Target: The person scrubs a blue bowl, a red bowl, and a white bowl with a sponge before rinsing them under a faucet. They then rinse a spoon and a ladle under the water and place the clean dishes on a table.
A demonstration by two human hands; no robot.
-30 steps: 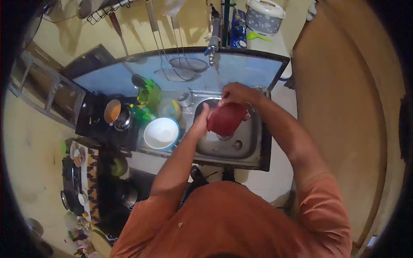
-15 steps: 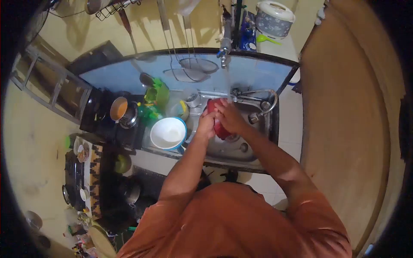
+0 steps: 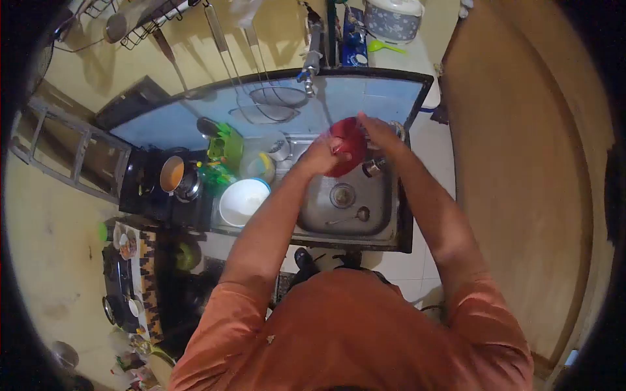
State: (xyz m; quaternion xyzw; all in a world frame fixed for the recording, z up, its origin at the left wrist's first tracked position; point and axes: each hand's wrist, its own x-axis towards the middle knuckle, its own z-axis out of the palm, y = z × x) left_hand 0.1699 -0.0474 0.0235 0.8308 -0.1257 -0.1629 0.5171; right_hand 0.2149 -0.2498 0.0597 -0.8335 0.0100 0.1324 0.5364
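A red bowl-like vessel is tilted over the back of the steel sink, under the tap. My left hand grips its left side. At its upper right rim is my right hand, with the fingers bent against the edge. Below the vessel, the sink floor shows the drain and a metal ladle or spoon. Left of the sink sits a white bowl with a blue rim, near my left forearm.
A curved metal faucet is close to my right hand. Left of the sink stand a green rack, a clear tub and a pan of orange food by the stove. Strainers hang on the wall behind.
The red vessel has moved up and right and is now tilted, showing its round shape. My right hand has shifted from on top of it to its right edge. The drain has come into view.
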